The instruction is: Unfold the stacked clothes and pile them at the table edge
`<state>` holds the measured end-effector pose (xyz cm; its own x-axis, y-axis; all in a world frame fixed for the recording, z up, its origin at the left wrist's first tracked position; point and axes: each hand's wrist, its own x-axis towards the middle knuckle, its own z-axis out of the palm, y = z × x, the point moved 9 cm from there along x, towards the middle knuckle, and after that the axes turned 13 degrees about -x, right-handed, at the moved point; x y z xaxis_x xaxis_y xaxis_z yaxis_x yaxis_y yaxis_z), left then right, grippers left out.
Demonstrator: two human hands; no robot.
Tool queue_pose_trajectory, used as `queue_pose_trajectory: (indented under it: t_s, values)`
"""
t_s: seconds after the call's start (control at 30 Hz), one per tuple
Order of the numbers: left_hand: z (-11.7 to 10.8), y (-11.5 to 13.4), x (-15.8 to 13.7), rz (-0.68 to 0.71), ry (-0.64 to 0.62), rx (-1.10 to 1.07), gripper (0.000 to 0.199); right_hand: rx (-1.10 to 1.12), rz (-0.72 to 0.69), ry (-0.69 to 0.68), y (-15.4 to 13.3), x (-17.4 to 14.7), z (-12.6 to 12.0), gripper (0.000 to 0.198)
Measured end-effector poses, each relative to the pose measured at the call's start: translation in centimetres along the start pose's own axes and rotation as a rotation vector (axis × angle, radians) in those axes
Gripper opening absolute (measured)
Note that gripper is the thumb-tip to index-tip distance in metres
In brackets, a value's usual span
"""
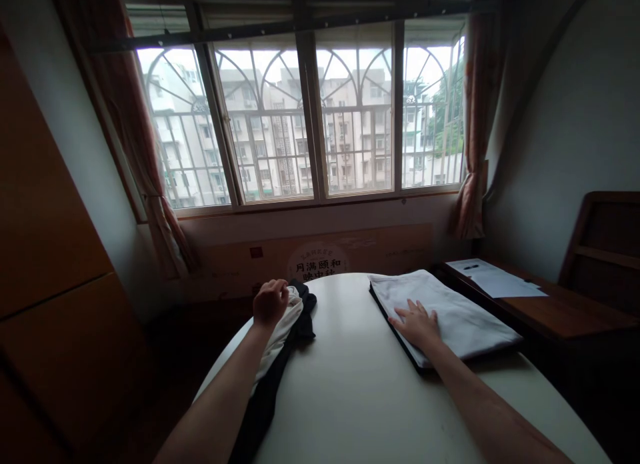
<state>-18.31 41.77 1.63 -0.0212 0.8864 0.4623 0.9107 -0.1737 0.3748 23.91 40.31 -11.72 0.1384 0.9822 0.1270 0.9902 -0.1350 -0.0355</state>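
Observation:
On the left part of the round white table [330, 397], my left hand [271, 303] is closed at the top end of a bunched white cloth [277, 344]. A black cloth [263, 411] lies along that white one and runs down toward the near edge. What the left fingers hold is partly hidden by the hand. Over on the right, my right hand [416, 325] rests flat with fingers spread on a folded white cloth [457, 314]. A dark layer shows beneath this folded cloth along its left and near edges.
Beyond the table, a printed cardboard panel [390, 251] stands under the barred window [350, 117]. To the right, a dark wooden desk [570, 317] carries white paper sheets [500, 283] and a small dark object. A wooden chair [600, 251] and an orange-brown cabinet [45, 251] flank the space.

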Motion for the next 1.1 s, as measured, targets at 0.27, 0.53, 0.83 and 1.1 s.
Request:
queue_pose_trajectory:
  t_s: [0.27,0.53,0.83,1.1]
  values:
    - [5.1,-3.8,-2.0,-0.233,-0.183,0.082,0.044,0.04,-0.021,0.057,0.2,0.2,-0.9,0.041]
    - [1.8,2.9,-2.9,-0.152,-0.078,0.187,0.049,0.113,-0.063,0.121,-0.6,-0.6,-2.4,0.04]
    - [-0.3,18.7,-13.8,0.183,-0.165,-0.143,0.055,0.454,0.033,0.195,1.5,-0.9,-5.0,0.03]
    - [0.8,19.6,-21.1,0.407,0.002,-0.308,0.051,0.985,0.095,0.535,6.3,-3.2,-18.6,0.044]
